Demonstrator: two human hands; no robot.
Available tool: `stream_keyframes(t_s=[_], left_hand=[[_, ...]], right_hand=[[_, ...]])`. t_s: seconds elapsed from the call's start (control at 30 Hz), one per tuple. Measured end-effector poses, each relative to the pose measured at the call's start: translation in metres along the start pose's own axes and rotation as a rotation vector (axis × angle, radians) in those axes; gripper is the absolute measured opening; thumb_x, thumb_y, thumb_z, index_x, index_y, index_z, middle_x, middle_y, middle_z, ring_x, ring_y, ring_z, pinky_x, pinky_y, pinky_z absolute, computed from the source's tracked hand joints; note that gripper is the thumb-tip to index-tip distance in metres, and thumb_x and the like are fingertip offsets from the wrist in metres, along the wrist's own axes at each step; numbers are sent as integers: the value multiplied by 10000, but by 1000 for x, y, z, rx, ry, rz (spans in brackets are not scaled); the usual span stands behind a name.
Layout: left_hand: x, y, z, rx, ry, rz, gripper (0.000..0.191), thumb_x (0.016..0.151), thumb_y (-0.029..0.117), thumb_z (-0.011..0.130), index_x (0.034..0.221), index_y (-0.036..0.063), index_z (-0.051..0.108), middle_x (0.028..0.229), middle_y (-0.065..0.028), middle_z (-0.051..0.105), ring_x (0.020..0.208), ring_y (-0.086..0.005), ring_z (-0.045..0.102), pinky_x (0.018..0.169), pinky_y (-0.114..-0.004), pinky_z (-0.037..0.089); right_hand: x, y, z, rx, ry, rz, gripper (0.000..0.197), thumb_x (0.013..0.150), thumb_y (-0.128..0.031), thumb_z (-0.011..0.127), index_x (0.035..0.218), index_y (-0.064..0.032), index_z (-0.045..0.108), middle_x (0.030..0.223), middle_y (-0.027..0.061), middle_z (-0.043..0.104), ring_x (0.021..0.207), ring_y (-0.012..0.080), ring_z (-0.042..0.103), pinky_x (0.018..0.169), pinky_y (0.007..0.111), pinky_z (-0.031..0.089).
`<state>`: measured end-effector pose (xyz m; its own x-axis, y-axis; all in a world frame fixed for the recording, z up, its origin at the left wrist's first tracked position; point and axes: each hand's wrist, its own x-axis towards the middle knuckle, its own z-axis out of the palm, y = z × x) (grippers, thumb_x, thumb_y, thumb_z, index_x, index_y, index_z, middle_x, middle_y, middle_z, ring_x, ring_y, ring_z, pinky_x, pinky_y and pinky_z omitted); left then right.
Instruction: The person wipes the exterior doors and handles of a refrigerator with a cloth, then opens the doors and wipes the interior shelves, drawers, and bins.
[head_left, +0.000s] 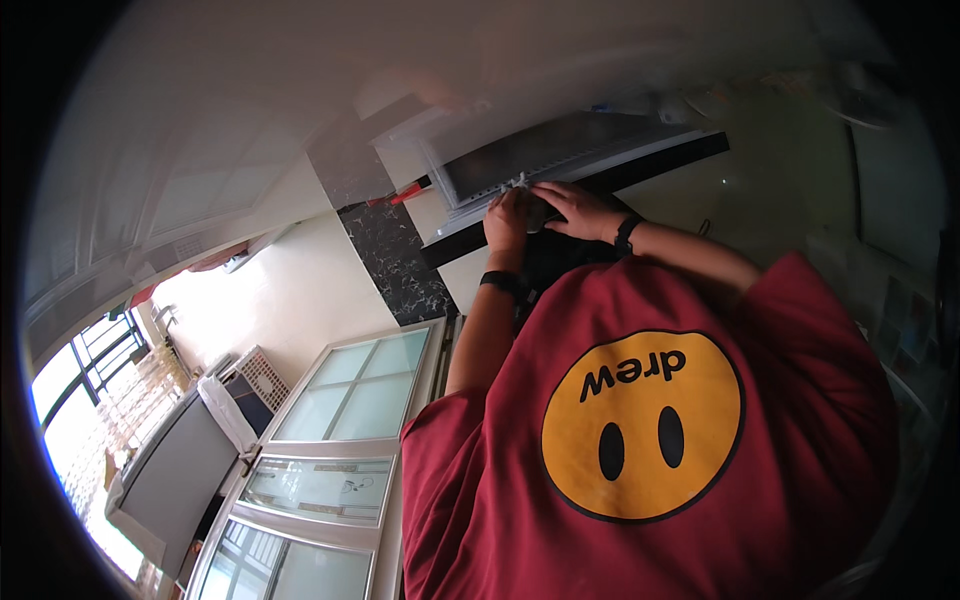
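Observation:
My left hand (507, 219) has its fingers curled at a small pale, crumpled item (515, 182), perhaps cloth or plastic, by the front edge of a grey metal frame (459, 219) with a row of small holes. Just to its right, my right hand (574, 211) reaches to the same item with its index finger and thumb apart. A blurred greyish thing lies between the two hands; its kind is unclear. Both wrists wear black bands. Behind the frame's edge is a dark, flat panel (510, 157). The palms are hidden.
A glossy pale surface (225, 112) spans the top. Beside the frame are a red object (409, 193) and a black marbled strip (390, 255). Glass-paned doors (352, 386) stand at lower left, near a grey box-shaped thing (176, 472) and a white perforated basket (262, 379).

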<state>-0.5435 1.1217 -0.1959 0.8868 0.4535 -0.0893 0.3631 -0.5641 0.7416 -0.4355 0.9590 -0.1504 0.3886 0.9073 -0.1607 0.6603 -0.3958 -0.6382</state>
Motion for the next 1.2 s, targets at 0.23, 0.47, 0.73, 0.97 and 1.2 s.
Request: stream_keyframes(t_s=[0.23, 0.47, 0.73, 0.97, 1.2], left_hand=[[-34, -29, -64, 0, -18, 234, 264, 867, 62, 674, 1128, 25, 684, 1069, -167, 711, 1054, -356, 653, 935, -428, 515], [-93, -45, -78, 311, 285, -50, 468, 898, 173, 697, 1331, 45, 575, 1403, -170, 526, 1324, -374, 473, 1122, -484, 375], [-84, -44, -67, 311, 262, -278, 465, 911, 167, 687, 1357, 69, 595, 1397, -171, 525, 1356, -358, 438, 1117, -453, 382], [-88, -61, -58, 407, 280, -214, 472, 937, 142, 638, 1397, 60, 568, 1424, -187, 523, 1372, -370, 422, 1137, -465, 361], [-87, -46, -58, 436, 222, -235, 506, 946, 122, 592, 1438, 36, 511, 1483, -204, 472, 1423, -379, 370, 1173, -510, 305]], right_hand=[[51, -31, 36, 163, -34, -147, 631, 782, -82, 767, 1369, -52, 539, 1375, 155, 554, 1284, 356, 531, 1088, 422, 440], [95, -29, 65, 200, 8, -217, 233, 819, -31, 592, 1017, -60, 711, 1043, 121, 672, 1056, 323, 627, 938, 407, 501], [8, 76, -1, -123, 102, -140, 316, 822, -19, 593, 1103, -78, 726, 1099, 74, 691, 1057, 292, 637, 941, 402, 513], [-47, 139, -47, -138, 136, 201, 363, 772, 75, 626, 1092, -55, 738, 1141, 91, 695, 1098, 313, 629, 929, 421, 525], [29, 22, 31, -67, 182, -80, 204, 801, -74, 622, 949, -107, 759, 1028, 48, 713, 1004, 257, 654, 917, 383, 514]])
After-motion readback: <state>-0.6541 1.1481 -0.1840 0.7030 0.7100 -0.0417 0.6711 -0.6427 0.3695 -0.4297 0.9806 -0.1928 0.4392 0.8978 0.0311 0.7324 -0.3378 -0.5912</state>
